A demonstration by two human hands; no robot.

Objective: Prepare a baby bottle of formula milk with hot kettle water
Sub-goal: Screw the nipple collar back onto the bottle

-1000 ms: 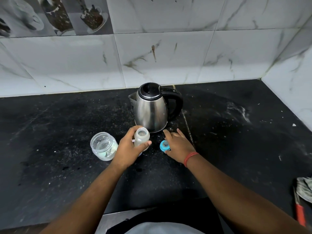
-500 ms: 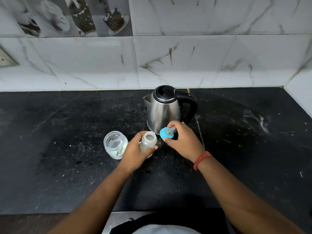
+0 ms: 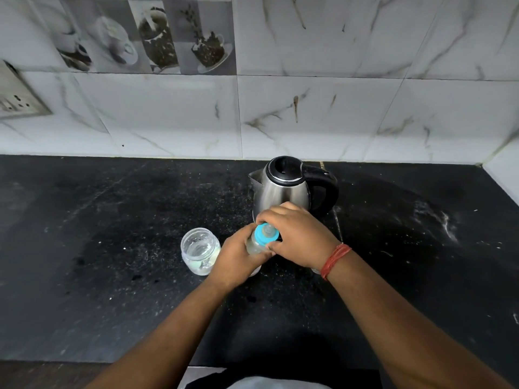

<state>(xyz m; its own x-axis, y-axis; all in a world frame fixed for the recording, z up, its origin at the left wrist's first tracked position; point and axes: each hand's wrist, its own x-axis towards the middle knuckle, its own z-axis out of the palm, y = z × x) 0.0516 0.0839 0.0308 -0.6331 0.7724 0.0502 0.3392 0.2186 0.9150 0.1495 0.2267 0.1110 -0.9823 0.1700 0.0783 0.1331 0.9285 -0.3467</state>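
Note:
A small baby bottle (image 3: 254, 245) stands on the black counter (image 3: 112, 248) in front of the steel kettle (image 3: 283, 189). My left hand (image 3: 238, 259) is wrapped around the bottle's body. My right hand (image 3: 297, 237) holds the blue teat cap (image 3: 265, 234) on top of the bottle's neck, fingers curled around its rim. The kettle has a black lid and handle, with the lid down. Most of the bottle is hidden by my hands.
An open clear glass jar (image 3: 200, 250) with a little pale powder stands just left of the bottle. A tiled wall runs behind the counter, with a socket plate (image 3: 16, 99) at the far left. A side wall closes the counter's right end.
My right hand picked the blue teat cap off the counter, lifted it and brought it onto the bottle's mouth. The left hand kept its hold on the bottle.

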